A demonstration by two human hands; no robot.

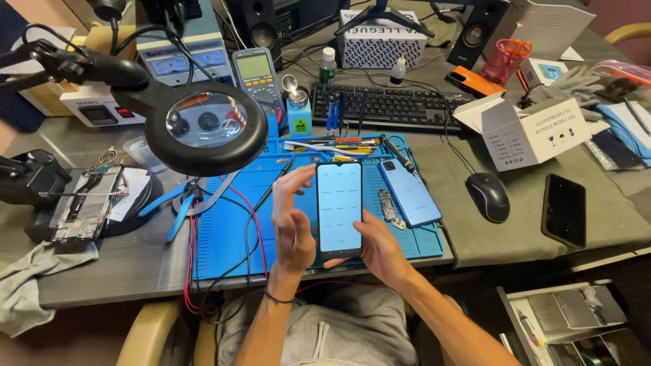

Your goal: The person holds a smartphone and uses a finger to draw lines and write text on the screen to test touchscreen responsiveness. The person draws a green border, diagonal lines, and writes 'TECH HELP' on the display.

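Desk (488, 244): grey, crowded, carrying everything below; places are given from the mat.
Mat (230, 230): blue work mat at the desk's front middle, its upper trays keeping small tools in reach.
Keyboard (386, 105): black, just behind the mat.
Lamp (207, 122): round magnifier on a black arm, hanging over the mat's left rear corner, swung off to the side of the hands.
Box (532, 132): white carton, flaps open, right of the mat.
Phone (339, 210): black-framed, screen lit pale with faint rows of small marks, held upright above the mat's front edge, face tilted up toward the camera, likely so it can be read.
Back cover (410, 193): light blue, lying flat on the mat's right part, just right of the phone.
Left hand (291, 224): grasps the phone's left edge, thumb and fingers curled round it, steadying it.
Right hand (381, 252): cradles the phone's lower right corner from beneath, thumb beside the screen.
Mouse (488, 196): black, right of the mat.
Board (389, 207): small circuit strip on the mat, between phone and back cover.
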